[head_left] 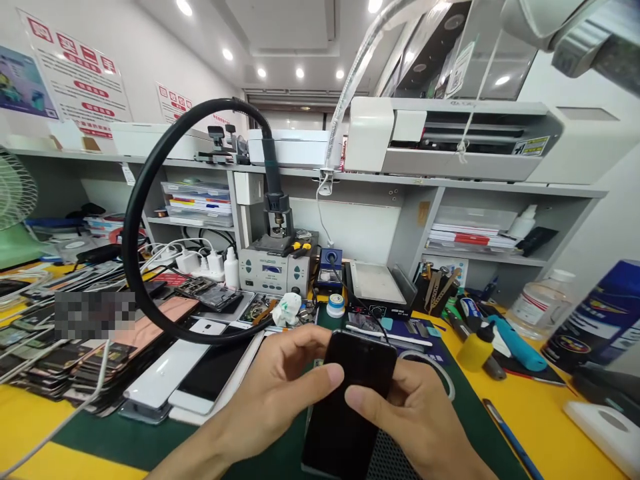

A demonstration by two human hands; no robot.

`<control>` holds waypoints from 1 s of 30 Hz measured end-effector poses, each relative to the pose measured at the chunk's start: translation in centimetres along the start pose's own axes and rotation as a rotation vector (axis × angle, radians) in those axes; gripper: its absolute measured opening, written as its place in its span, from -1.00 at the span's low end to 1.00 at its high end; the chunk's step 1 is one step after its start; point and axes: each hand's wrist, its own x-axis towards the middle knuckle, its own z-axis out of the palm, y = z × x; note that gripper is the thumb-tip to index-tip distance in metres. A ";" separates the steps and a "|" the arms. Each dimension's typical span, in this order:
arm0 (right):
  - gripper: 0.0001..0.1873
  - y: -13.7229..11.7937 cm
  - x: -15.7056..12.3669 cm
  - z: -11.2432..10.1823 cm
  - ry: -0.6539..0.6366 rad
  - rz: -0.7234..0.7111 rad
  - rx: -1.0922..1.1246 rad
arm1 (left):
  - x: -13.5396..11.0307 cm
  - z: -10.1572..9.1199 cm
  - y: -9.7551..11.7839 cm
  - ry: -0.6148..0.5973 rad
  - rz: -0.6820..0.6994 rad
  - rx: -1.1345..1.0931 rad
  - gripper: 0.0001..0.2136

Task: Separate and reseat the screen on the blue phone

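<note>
A black phone (350, 407) is held upright and tilted over the green mat (150, 440), its dark screen facing me. My left hand (275, 393) wraps round its left edge, thumb lying across the glass. My right hand (415, 413) grips the right edge, thumb pressed on the screen just below the left thumb. Both hands are closed on the phone. Its lower end rests near the front edge of the bench.
Stacks of phones and screens (75, 360) cover the left of the yellow bench. A black hose loop (145, 220) arcs above them. A rework station (273, 267), a heating plate (377, 287), a yellow bottle (475, 347), a blue tool (515, 343) and a spray can (595, 320) stand behind and right.
</note>
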 end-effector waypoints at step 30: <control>-0.71 1.4 0.8 0.7 0.016 0.126 -0.162 | 1.6 -0.6 -2.1 0.112 -0.098 0.103 -0.79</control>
